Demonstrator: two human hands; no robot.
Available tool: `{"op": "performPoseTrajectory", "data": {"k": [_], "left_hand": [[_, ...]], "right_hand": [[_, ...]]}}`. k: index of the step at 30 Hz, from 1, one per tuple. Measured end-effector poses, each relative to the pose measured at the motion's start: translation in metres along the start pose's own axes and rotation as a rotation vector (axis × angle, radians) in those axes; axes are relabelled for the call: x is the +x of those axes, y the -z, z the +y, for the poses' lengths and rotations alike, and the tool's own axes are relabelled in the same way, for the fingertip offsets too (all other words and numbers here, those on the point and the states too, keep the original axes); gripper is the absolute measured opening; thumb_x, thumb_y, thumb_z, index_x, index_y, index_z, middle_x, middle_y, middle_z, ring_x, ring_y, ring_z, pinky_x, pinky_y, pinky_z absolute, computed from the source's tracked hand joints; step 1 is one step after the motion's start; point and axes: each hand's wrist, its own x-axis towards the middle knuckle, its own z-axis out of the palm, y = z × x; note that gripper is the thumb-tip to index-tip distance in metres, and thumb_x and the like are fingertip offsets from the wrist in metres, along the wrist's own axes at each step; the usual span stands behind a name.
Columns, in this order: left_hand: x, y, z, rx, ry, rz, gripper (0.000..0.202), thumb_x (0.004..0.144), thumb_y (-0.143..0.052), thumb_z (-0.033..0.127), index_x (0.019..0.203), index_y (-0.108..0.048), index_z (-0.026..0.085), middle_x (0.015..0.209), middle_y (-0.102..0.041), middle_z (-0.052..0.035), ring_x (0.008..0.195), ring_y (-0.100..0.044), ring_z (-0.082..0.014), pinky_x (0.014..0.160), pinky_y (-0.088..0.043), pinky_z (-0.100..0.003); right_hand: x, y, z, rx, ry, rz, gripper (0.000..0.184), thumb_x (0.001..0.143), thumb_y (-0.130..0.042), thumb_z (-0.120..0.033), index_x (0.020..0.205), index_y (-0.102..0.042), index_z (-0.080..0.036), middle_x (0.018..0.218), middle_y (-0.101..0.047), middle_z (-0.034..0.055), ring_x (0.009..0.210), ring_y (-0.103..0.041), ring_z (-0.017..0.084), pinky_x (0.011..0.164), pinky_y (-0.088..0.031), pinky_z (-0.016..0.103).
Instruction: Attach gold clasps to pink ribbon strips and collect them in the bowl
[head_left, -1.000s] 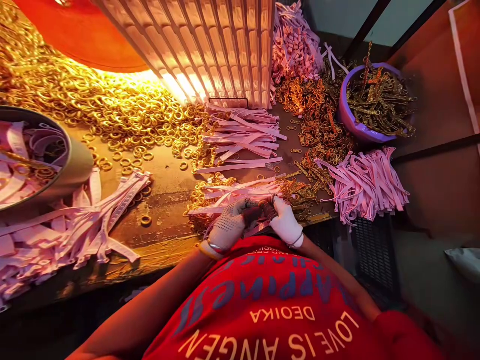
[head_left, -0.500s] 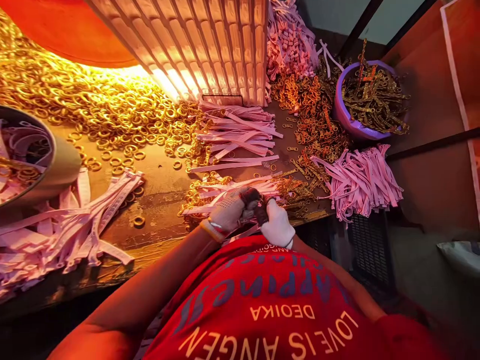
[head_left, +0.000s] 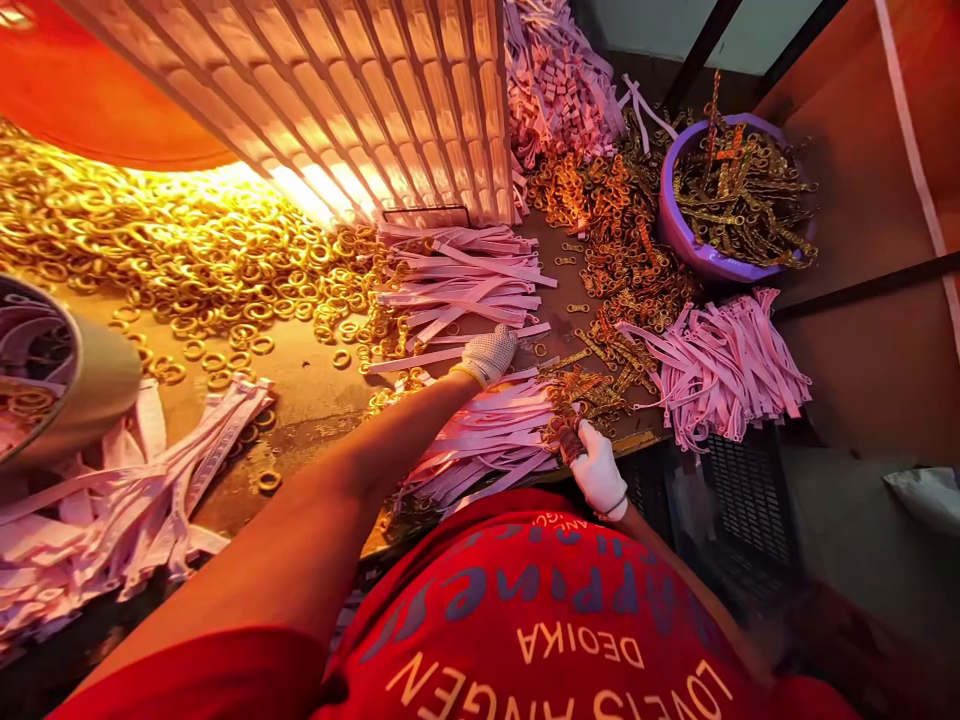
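Note:
My left hand (head_left: 491,355), in a dotted white knit glove, reaches over the worktable with its fingers curled down onto a pale pink strap (head_left: 420,360). Whether it grips the strap is hidden. Lower right, my right hand (head_left: 598,470), in a white glove with dark finger covers, is closed at the near edge. Its fingertips touch the gold chain pieces (head_left: 592,390) at the right end of a near bundle of pink straps (head_left: 480,430); what they pinch cannot be made out. Another layer of pink straps (head_left: 472,270) lies just beyond my left hand.
Gold rings (head_left: 187,240) are heaped at the back left beside an upright ribbed panel (head_left: 420,110). A round tub (head_left: 112,370) and loose straps (head_left: 150,480) stand left. To the right are a purple basin (head_left: 679,235) of chains, small gold links (head_left: 615,240) and a strap pile (head_left: 727,370).
My hands were together over the near bundle and have parted. The left has gone up and away to the farther strap; the right has moved right and down to the chain ends.

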Motion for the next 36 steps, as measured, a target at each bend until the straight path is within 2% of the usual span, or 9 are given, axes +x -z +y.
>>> {"op": "performPoseTrajectory", "data": {"k": [3,6,10,15,19,25,30,33,36], "left_hand": [[-0.009,0.007,0.001,-0.032,0.000,0.050,0.022,0.093,-0.058,0.029,0.105,-0.061,0.010,0.095,-0.066,-0.0161,0.089,-0.066,-0.0248,0.083,-0.045,-0.034],[-0.038,0.019,-0.002,-0.123,-0.025,0.068,0.020,0.093,-0.055,0.031,0.100,-0.062,0.014,0.081,-0.065,-0.0092,0.068,-0.062,-0.0185,0.068,-0.046,-0.029],[-0.104,0.030,-0.006,-0.636,0.042,-0.120,0.032,0.090,-0.055,0.048,0.089,-0.059,0.016,0.052,-0.046,0.0033,0.037,-0.036,-0.0091,0.040,-0.028,-0.021],[-0.170,0.024,-0.003,-1.089,0.103,-0.253,0.039,0.074,-0.072,0.051,0.081,-0.055,0.017,0.058,-0.047,0.0050,0.037,-0.030,-0.0047,0.034,-0.018,-0.018],[-0.189,0.013,0.002,-0.978,0.076,-0.219,0.040,0.082,-0.061,0.055,0.071,-0.047,0.020,0.053,-0.042,0.0057,0.038,-0.028,-0.0063,0.037,-0.021,-0.020],[-0.193,0.001,-0.004,-0.313,-0.306,-0.024,0.015,0.081,-0.059,0.032,0.078,-0.063,0.018,0.076,-0.066,-0.0056,0.068,-0.056,-0.0177,0.063,-0.043,-0.027],[-0.193,-0.014,-0.019,-0.497,-0.274,-0.175,0.027,0.085,-0.057,0.042,0.077,-0.064,0.018,0.071,-0.066,-0.0034,0.064,-0.055,-0.0170,0.059,-0.041,-0.025],[-0.199,-0.020,-0.022,-0.560,-0.214,-0.145,0.036,0.087,-0.056,0.050,0.073,-0.061,0.017,0.063,-0.060,-0.0013,0.056,-0.048,-0.0142,0.052,-0.034,-0.024],[-0.206,-0.024,-0.021,-0.507,-0.242,-0.079,0.036,0.088,-0.055,0.049,0.074,-0.062,0.016,0.064,-0.061,-0.0018,0.057,-0.048,-0.0141,0.053,-0.034,-0.024]], "right_hand": [[-0.001,0.002,-0.010,0.016,-0.025,-0.001,0.025,0.097,-0.046,-0.027,0.112,-0.065,-0.019,0.098,-0.075,0.0088,0.097,-0.070,0.023,0.086,-0.055,0.031],[0.007,0.006,-0.022,-0.002,0.060,0.025,0.025,0.093,-0.050,-0.022,0.112,-0.066,-0.021,0.099,-0.075,0.0077,0.097,-0.069,0.023,0.089,-0.054,0.031],[0.026,0.011,-0.046,-0.061,0.240,0.024,0.028,0.092,-0.049,-0.016,0.114,-0.066,-0.020,0.105,-0.074,0.0075,0.100,-0.068,0.021,0.093,-0.050,0.030],[0.033,0.013,-0.083,-0.487,0.204,-0.101,0.029,0.084,-0.053,-0.011,0.110,-0.064,-0.016,0.102,-0.073,0.0101,0.097,-0.068,0.024,0.084,-0.049,0.029],[0.022,0.011,-0.097,-0.758,0.242,-0.171,0.028,0.084,-0.054,-0.015,0.110,-0.062,-0.015,0.102,-0.072,0.0115,0.096,-0.067,0.025,0.079,-0.048,0.030],[0.008,0.004,-0.083,-0.905,0.222,-0.185,0.026,0.085,-0.052,-0.016,0.109,-0.061,-0.014,0.102,-0.070,0.0140,0.093,-0.066,0.026,0.075,-0.048,0.031],[0.006,0.009,-0.076,-0.773,0.212,-0.259,0.037,0.090,-0.048,-0.014,0.126,-0.056,-0.012,0.115,-0.070,0.0150,0.106,-0.066,0.024,0.087,-0.049,0.030],[0.007,0.015,-0.080,-0.708,0.162,-0.373,0.042,0.093,-0.051,-0.025,0.133,-0.050,-0.013,0.112,-0.073,0.0150,0.103,-0.070,0.025,0.082,-0.050,0.030],[0.007,0.012,-0.081,-0.790,0.044,-0.415,0.032,0.089,-0.053,-0.022,0.120,-0.055,-0.015,0.098,-0.075,0.0135,0.090,-0.073,0.028,0.072,-0.049,0.031]]}}
